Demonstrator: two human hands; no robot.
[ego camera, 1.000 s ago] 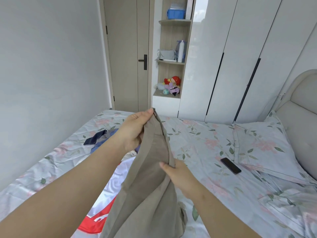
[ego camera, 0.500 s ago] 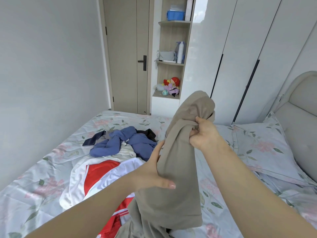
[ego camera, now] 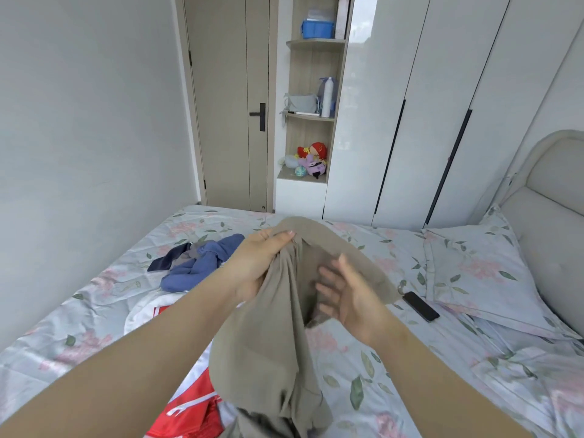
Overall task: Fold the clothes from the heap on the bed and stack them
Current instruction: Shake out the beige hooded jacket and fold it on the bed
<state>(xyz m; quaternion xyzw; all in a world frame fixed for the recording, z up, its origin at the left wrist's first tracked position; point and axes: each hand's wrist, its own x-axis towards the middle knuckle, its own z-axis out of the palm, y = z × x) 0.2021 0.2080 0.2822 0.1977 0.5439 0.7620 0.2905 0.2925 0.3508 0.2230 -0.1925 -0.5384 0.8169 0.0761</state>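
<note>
A taupe garment (ego camera: pixel 268 336) hangs in front of me above the bed. My left hand (ego camera: pixel 259 263) grips its bunched top edge. My right hand (ego camera: pixel 350 295) is blurred, its fingers spread and lying against the cloth's right side, not clearly gripping. The heap lies on the bed to the left: a blue garment (ego camera: pixel 202 263) with a dark piece beside it, and a white and red garment (ego camera: pixel 189 403) partly hidden under my left arm and the taupe cloth.
The bed (ego camera: pixel 410 368) has a floral sheet. A pillow (ego camera: pixel 480 270) lies at the right by the padded headboard (ego camera: pixel 553 216). A black phone (ego camera: pixel 420 306) rests beside the pillow. Wardrobe doors (ego camera: pixel 442 105) and a shelf niche (ego camera: pixel 311 121) stand behind.
My left hand has moved up to the garment's top edge. My right hand has let go of the raised bunch and dropped lower, fingers now spread. The cloth has come down.
</note>
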